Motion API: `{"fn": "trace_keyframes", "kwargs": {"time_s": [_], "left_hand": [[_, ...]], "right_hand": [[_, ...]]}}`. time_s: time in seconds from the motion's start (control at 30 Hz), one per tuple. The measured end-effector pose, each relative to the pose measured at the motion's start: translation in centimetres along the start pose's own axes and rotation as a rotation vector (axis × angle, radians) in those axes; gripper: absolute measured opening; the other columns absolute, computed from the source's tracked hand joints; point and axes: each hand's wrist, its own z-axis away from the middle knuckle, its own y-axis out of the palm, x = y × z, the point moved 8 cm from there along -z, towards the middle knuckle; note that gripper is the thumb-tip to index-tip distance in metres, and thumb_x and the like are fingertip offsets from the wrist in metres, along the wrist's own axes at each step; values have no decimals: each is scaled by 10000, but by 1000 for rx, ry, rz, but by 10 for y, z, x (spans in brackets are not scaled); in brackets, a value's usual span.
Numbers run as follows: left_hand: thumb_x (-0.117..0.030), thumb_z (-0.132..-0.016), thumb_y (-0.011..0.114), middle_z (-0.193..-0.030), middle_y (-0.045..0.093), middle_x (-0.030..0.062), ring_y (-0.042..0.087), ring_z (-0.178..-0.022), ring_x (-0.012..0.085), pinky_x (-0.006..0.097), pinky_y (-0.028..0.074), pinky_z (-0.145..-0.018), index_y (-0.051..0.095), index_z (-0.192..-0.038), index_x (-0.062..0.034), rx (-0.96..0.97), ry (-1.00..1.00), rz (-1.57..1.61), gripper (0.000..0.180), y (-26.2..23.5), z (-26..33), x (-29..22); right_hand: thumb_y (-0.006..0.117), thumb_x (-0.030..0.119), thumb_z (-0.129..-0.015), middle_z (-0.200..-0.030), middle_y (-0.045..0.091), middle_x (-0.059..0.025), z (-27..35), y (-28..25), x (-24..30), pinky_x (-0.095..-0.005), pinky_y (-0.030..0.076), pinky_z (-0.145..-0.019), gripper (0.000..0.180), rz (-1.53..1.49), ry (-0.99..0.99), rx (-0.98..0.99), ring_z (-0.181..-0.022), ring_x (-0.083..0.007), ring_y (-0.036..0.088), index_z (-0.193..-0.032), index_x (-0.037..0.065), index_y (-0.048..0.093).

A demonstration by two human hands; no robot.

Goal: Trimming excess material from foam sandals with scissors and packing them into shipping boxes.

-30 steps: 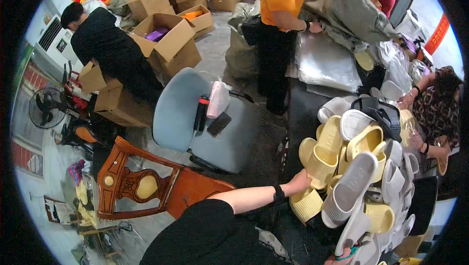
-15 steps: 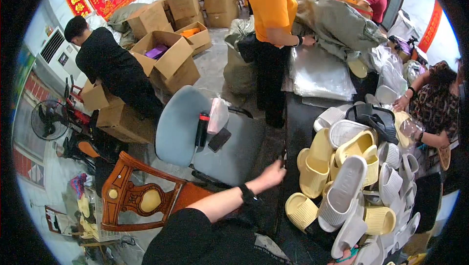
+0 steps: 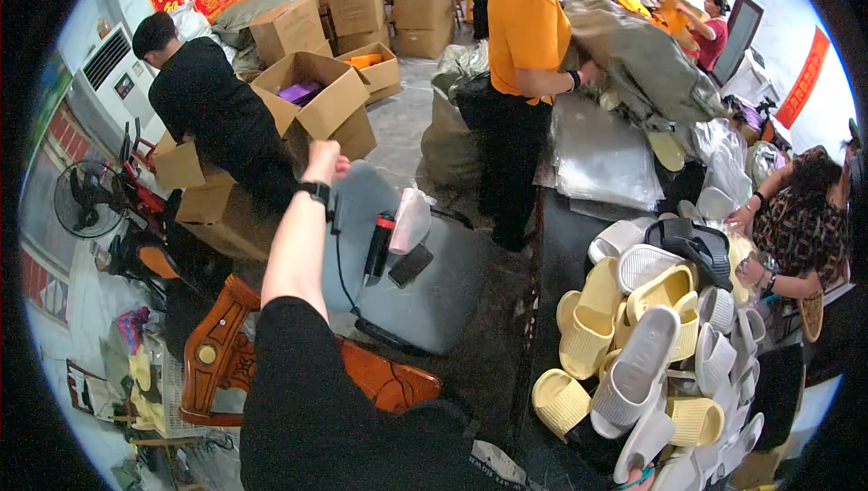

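Observation:
My left hand [image 3: 325, 162] is raised over the backrest of a grey office chair [image 3: 357, 251], fingers curled closed. Beside its wrist a thin black cable [image 3: 341, 265] hangs down toward the seat; whether the fingers hold it I cannot tell. At the lower edge, only part of my right hand [image 3: 646, 480] shows, closed around the teal handle of scissors [image 3: 633, 484], below the slipper pile. Grey slippers [image 3: 636, 360], yellow slippers [image 3: 589, 328] and black slippers [image 3: 689, 242] lie heaped on the dark table [image 3: 565, 242].
On the chair lie a black bottle [image 3: 378, 251], a pink roll [image 3: 411, 220] and a phone [image 3: 411, 265]. A carved wooden chair [image 3: 217, 355] stands near. Clear plastic bags [image 3: 606, 156] lie on the table. Co-workers and cardboard boxes [image 3: 316, 98] surround it.
My left hand has swung left and away from the table edge, up over the office chair's backrest. A cable now dangles by its wrist. The right hand stays low by the slippers.

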Motion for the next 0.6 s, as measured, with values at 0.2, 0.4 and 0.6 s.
{"fn": "trace_keyframes", "kwargs": {"time_s": [0.2,0.4,0.6], "left_hand": [[-175,-822,366,-764,618,161,556,-470,201,384,464,-454,484,-1079,-34,-72,-118,-57,316,-35,-16,-27],[-168,-832,357,-752,624,158,552,-451,195,368,455,-428,470,-1129,-66,-92,-207,-113,334,-38,-16,-14],[-196,-854,347,-744,627,157,546,-446,191,374,454,-410,480,-1130,-76,-105,-202,-196,329,-38,-7,-13]], "right_hand": [[505,118,-872,-957,583,-150,12,-6,1,-317,459,-671,370,19,-4,16,-766,-208,553,-1208,-34,471],[514,111,-867,-925,585,-143,18,-19,2,-307,458,-628,373,43,-6,26,-724,-197,550,-1208,-34,471],[524,104,-862,-894,587,-137,25,-30,1,-297,457,-586,377,61,-7,31,-681,-186,547,-1208,-34,470]]}}
